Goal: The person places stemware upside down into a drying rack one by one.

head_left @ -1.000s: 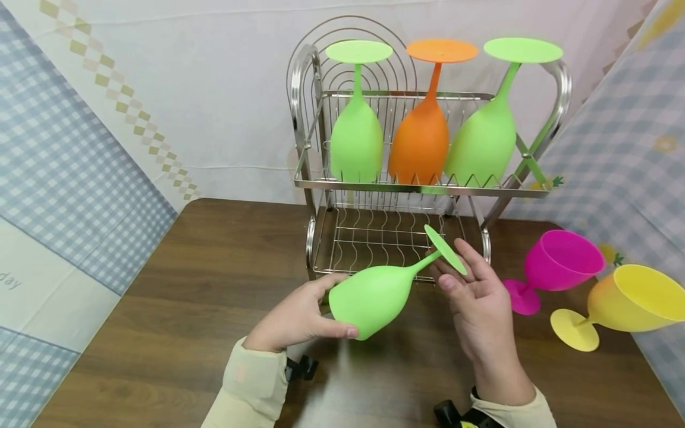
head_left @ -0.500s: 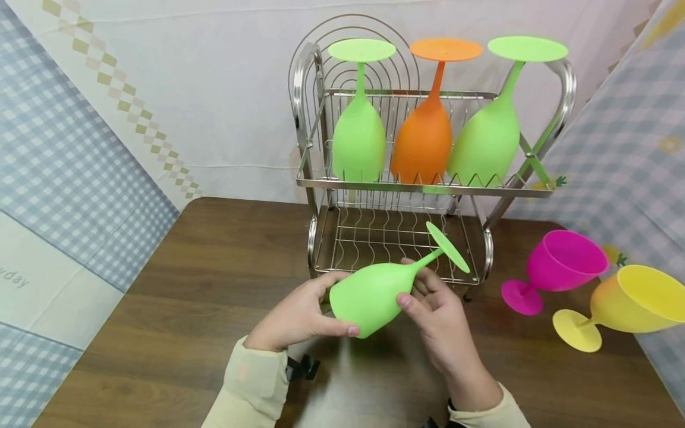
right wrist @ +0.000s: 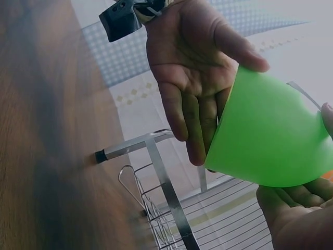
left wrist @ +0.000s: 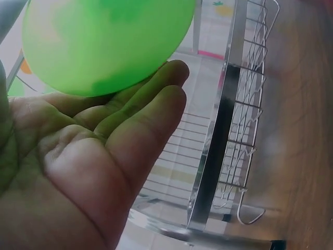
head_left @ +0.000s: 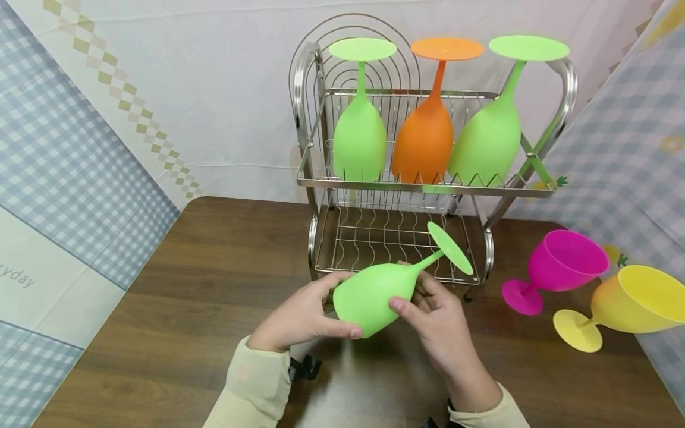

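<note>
Closest in, two pale sleeves [head_left: 251,380] lead to a pair of bare hands at one light green goblet [head_left: 371,297], tilted on its side, apparently raised off the bench [head_left: 214,285], its foot pointing up and away to the right. The left hand [head_left: 299,315] grips the bowl at the mouth end, thumb on the near side; whether any fingertip reaches inside the rim, I cannot tell. The right hand [head_left: 441,324] is closed around the bowl near the stem, thumb in front and fingers behind. The step in hand looks like steadying or turning the goblet between both hands; moving it from here would, I judge, call for one firm grip before the other loosens, and for care that the foot does not catch on the wire just behind it. Under them, the bench is brown wood grain with a soft sheen. Off to the right, near its edge, a yellow goblet [head_left: 621,303] and a magenta goblet [head_left: 559,267] stand mouth up. Farther back rises a two-tier metal rack [head_left: 428,188]; on its upper tier, three goblets rest upside down, an orange goblet [head_left: 424,142] between two green ones [head_left: 358,139]. Beyond everything hangs pale cloth [head_left: 230,119], with blue checked cloth [head_left: 80,148] at either side.
</note>
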### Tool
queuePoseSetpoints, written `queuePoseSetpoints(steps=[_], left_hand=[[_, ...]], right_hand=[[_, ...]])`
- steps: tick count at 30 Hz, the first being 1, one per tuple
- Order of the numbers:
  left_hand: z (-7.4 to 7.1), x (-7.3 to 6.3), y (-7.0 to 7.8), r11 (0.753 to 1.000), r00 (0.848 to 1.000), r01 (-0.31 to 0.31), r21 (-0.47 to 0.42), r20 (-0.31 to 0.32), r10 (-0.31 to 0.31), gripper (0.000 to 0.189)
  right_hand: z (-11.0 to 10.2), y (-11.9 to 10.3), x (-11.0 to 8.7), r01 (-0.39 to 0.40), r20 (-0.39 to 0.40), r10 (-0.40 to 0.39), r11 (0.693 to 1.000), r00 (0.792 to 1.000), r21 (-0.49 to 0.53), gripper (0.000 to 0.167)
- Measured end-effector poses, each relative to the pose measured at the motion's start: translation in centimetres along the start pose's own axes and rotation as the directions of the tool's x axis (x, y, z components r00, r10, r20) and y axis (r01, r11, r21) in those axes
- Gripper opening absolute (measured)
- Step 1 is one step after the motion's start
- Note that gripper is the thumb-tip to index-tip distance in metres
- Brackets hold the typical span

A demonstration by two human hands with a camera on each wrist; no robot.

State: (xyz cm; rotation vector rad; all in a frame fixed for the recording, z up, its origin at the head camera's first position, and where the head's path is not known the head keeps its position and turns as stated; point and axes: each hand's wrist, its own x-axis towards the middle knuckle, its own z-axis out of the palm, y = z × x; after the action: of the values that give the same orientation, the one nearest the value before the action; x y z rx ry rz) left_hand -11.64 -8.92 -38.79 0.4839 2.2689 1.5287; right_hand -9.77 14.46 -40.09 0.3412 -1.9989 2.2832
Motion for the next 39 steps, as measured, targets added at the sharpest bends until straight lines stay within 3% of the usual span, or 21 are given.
queuePoseSetpoints(steps=[6,9,11,16,19,23,26,28,32,35,39], left_hand=[[-0.8,0.0,-0.5,0.996,0.999,-0.032,-0.085,-0.009,0.031,0.082],[-1.6,-0.1,-0.7,0.995,0.993,-0.034,-0.093,-0.115,0.023,0.076],[-2.1,0.0,-0.9,0.993,0.978,-0.037,-0.108,-0.209,0.014,0.07],[-3.1,0.0,-1.3,0.99,0.908,-0.066,-0.128,-0.418,0.006,0.052],[-3.4,0.2,-1.6,0.991,0.857,-0.073,-0.114,-0.515,0.004,0.044],[-3.3,0.6,-2.0,0.996,0.787,-0.069,-0.054,-0.617,0.021,0.04],[-3.0,1.1,-2.5,0.999,0.75,-0.013,0.042,-0.661,0.037,0.04],[-2.8,1.3,-2.7,0.992,0.744,0.055,0.115,-0.667,0.036,0.04],[-2.4,1.8,-3.5,0.954,0.762,0.175,0.245,-0.648,0.027,0.041],[-2.0,2.2,-3.9,0.938,0.77,0.199,0.284,-0.638,0.03,0.038],[-1.6,2.4,-4.0,0.937,0.763,0.193,0.293,-0.645,0.045,0.033]], right_hand=[[-0.4,0.0,0.1,0.028,-0.044,-0.029,0.999,0.999,-0.023,0.052],[-0.8,0.0,0.3,0.037,-0.079,-0.039,0.999,0.996,-0.022,0.056],[-1.0,-0.1,0.5,0.036,-0.103,-0.039,0.999,0.994,-0.026,0.058],[-1.4,-0.3,0.8,0.007,-0.155,-0.019,0.997,0.988,-0.076,0.06],[-1.7,-0.3,0.9,-0.015,-0.18,-0.011,0.989,0.984,-0.144,0.059],[-2.2,-0.1,1.1,-0.052,-0.209,0.003,0.972,0.978,-0.23,0.059],[-2.6,0.1,1.3,-0.082,-0.225,0.021,0.961,0.974,-0.262,0.059],[-2.9,0.2,1.4,-0.096,-0.235,0.028,0.954,0.972,-0.283,0.06],[-3.5,0.5,1.7,-0.11,-0.256,0.016,0.927,0.967,-0.358,0.063],[-3.9,0.8,1.9,-0.1,-0.258,-0.011,0.905,0.966,-0.413,0.064],[-4.1,1.0,2.2,-0.081,-0.251,-0.041,0.886,0.967,-0.457,0.065]])
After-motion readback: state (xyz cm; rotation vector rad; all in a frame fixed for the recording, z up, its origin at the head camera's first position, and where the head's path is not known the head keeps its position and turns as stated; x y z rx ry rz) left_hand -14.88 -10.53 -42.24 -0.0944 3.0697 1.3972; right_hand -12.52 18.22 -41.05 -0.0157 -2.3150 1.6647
